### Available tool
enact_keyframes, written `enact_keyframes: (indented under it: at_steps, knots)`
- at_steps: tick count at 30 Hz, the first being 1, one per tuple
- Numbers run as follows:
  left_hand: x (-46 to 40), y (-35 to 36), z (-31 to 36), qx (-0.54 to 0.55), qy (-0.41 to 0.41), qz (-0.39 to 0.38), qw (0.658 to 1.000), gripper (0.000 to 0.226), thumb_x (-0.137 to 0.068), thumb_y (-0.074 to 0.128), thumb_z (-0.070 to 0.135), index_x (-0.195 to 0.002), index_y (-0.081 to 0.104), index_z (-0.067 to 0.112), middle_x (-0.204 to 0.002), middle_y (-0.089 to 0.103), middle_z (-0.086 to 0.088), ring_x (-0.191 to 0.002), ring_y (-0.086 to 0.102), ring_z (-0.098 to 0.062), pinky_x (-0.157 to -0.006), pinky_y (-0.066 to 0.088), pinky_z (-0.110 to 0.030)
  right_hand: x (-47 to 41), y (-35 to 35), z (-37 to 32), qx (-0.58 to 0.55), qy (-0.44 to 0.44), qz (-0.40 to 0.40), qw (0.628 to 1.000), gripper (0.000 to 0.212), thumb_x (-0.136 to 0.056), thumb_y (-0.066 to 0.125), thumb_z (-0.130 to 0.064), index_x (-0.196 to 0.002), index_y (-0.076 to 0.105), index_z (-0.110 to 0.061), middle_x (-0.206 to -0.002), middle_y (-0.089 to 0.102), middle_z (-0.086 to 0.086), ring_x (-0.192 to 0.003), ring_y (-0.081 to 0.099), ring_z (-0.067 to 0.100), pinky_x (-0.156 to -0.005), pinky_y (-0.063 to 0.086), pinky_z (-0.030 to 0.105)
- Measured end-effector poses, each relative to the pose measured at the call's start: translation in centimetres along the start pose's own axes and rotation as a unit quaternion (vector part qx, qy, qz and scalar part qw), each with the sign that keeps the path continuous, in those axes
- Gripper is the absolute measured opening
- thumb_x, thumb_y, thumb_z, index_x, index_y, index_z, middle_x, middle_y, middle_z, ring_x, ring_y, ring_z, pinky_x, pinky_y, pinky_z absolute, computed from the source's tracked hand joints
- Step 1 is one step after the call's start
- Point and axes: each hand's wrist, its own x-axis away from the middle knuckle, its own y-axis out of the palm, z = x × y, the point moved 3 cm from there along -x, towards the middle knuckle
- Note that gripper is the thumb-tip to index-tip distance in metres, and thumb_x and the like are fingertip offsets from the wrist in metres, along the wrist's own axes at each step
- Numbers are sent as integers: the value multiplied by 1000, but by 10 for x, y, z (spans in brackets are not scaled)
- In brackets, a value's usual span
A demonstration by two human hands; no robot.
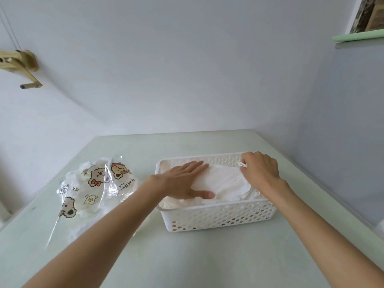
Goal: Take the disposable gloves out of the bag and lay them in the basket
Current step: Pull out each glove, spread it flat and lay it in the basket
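A white perforated basket (218, 215) stands on the pale green table, right of centre. A stack of thin white disposable gloves (224, 179) lies inside it. My left hand (185, 179) rests flat on the left part of the stack, fingers spread. Over the basket's far right corner, my right hand (259, 169) pinches an edge of the top glove between its fingertips. To the left lies a clear plastic bag (93, 190) printed with cartoon animals, crumpled, with white gloves still showing inside.
The table (187, 256) ends against a pale wall at the back and on the right. A wooden bracket (20, 65) hangs on the wall at upper left. A green shelf (357, 36) sits at upper right.
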Motion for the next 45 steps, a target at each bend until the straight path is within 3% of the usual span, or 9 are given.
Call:
enact_keyframes:
  at_steps: [5, 11, 16, 21, 26, 28, 32, 39, 45]
  knots:
    - [-2, 13, -1, -12, -33, -66, 997, 98, -83, 33, 76, -150, -19, 27, -158, -20, 11, -145, -17, -8, -119, -7, -35, 12, -11, -2, -58, -55, 103, 991, 35, -89, 58, -4, -120, 50, -21, -115, 53, 0, -101, 54, 20, -66, 37, 27]
    - [0, 7, 2, 24, -50, -44, 998, 101, -83, 43, 73, -151, -14, 26, -160, -13, 11, -148, -7, -12, -120, 1, -38, 23, 12, -12, -41, -73, -192, 978, 39, -96, 50, -22, -135, 45, -21, -140, 40, 2, -126, 42, 23, -89, 42, 35]
    - [17, -7, 2, 91, -65, 13, 994, 100, -82, 48, 71, -153, -2, 23, -161, -4, 10, -148, -3, -12, -120, 3, -38, 22, -4, -13, -44, -51, -149, 986, 41, -94, 51, -17, -135, 46, -21, -140, 43, 1, -125, 44, 22, -90, 41, 33]
    - [86, -45, -29, 114, -87, 153, 978, 61, -91, 55, 48, -146, 33, 30, -154, 29, 8, -142, 23, -15, -114, 22, -33, 31, -42, -41, -133, -77, -71, 986, 29, -95, 54, -26, -124, 56, -25, -125, 53, -3, -111, 52, 17, -84, 42, 31]
    - [174, -27, -93, 92, -285, 22, 954, 73, -81, 71, 38, -142, 34, 27, -144, 36, 6, -123, 40, -17, -105, 34, -33, 67, -63, -126, -254, -195, -22, 947, 14, -92, 57, -29, -103, 65, -33, -97, 63, -17, -87, 57, 5, -69, 41, 21]
    - [189, -17, -113, 118, -332, -8, 936, 54, -81, 72, 36, -129, 49, 25, -134, 48, 6, -103, 52, -15, -98, 41, -30, 82, -67, -165, -274, -237, -23, 932, 13, -90, 59, -35, -96, 69, -32, -89, 64, -17, -85, 59, 5, -70, 43, 22]
    - [190, -4, -129, 214, -301, 6, 929, 8, -88, 61, 22, -84, 65, 27, -95, 72, 6, -72, 67, -2, -81, 47, -24, 101, -49, -223, -195, -281, -78, 937, 32, -84, 61, -53, -89, 73, -24, -84, 67, -7, -82, 59, 15, -67, 38, 27]
    - [192, -4, -134, 273, -260, 19, 926, 11, -91, 59, 28, -97, 68, 25, -89, 71, 17, -72, 69, 3, -90, 40, -26, 84, -41, -232, -261, -234, -61, 934, 18, -84, 69, -39, -80, 72, -21, -73, 63, -9, -74, 58, 13, -65, 40, 25]
    - [197, -13, -136, 299, -218, 65, 927, 18, -88, 66, 28, -105, 65, 30, -103, 69, 9, -77, 63, -5, -77, 47, -19, 69, -36, -217, -306, -233, -111, 917, 38, -98, 45, -30, -72, 59, -7, -65, 57, 7, -65, 53, 23, -67, 44, 36]
